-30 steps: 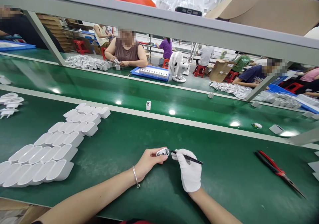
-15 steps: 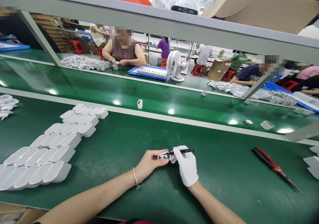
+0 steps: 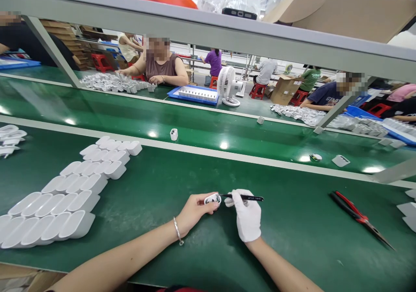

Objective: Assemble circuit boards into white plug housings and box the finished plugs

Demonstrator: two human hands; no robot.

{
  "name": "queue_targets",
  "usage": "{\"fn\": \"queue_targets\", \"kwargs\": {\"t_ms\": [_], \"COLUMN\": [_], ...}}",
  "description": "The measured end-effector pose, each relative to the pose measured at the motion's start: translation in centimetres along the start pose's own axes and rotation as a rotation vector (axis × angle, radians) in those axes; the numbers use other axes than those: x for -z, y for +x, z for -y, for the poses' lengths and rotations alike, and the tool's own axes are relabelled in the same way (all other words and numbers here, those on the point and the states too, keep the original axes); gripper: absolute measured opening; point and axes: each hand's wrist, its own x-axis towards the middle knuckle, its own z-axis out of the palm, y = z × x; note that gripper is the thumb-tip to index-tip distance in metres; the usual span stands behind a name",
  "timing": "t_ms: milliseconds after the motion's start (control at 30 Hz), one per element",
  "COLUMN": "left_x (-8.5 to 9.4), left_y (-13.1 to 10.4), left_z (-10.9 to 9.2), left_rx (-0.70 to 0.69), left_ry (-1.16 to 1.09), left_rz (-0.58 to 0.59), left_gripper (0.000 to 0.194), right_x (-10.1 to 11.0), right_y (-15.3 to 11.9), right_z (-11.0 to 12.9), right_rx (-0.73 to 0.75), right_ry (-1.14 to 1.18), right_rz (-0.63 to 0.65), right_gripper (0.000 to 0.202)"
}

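Note:
My bare left hand (image 3: 194, 213), with a bracelet at its wrist, is closed around a small white oval housing (image 3: 212, 199). The housing's open end faces up and shows dark and pale parts inside, too small to name. In a white glove, my right hand (image 3: 247, 216) pinches a pair of black tweezers (image 3: 250, 197). The tweezers lie nearly level, their tip pointing left at the housing's rim. Whether the tip touches the rim I cannot tell.
Rows of white oval cases (image 3: 58, 203) stand at the left. Red-and-black long-nose pliers (image 3: 360, 217) lie at the right. Beyond a pale rail, a green conveyor belt (image 3: 201, 140) carries a white housing (image 3: 174, 134) and other small pieces. A shelf beam (image 3: 208, 27) crosses above; co-workers sit opposite.
My right hand has shifted slightly right, drawing the tweezers back from inside the housing to its rim. Pieces on the belt have moved left. The co-worker opposite has reached into a pile.

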Motion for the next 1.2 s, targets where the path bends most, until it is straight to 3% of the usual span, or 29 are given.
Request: {"fn": "queue_targets", "kwargs": {"t_ms": [233, 433, 633, 733, 900, 1200], "left_x": [0.0, -0.1, -0.1, 0.0, 0.0, -0.2], "left_y": [0.1, 0.1, -0.1, -0.1, -0.1, -0.1], "left_z": [0.3, 0.3, 0.2, 0.1, -0.1, 0.2], "left_rx": [-0.002, 0.039, 0.015, 0.022, 0.049, 0.027], "left_ry": [0.016, 0.031, 0.045, 0.050, 0.045, 0.052], "left_rz": [0.031, -0.025, 0.024, -0.009, -0.036, -0.047], "left_gripper": [0.043, 0.050, 0.048, 0.047, 0.050, 0.054], "right_x": [-0.6, -0.1, 0.2, 0.7, 0.6, 0.3], "right_y": [0.1, 0.4, 1.3, 1.6, 1.3, 0.6], "right_z": [0.3, 0.9, 0.9, 0.7, 0.8, 1.4], "right_rx": [-0.049, -0.010, -0.031, -0.041, -0.034, -0.044], "right_ry": [0.014, 0.014, -0.028, 0.039, 0.079, -0.049], "right_rz": [0.192, 0.108, 0.146, 0.122, 0.187, 0.057], "right_gripper": [0.024, 0.027, 0.029, 0.029, 0.028, 0.031]}}
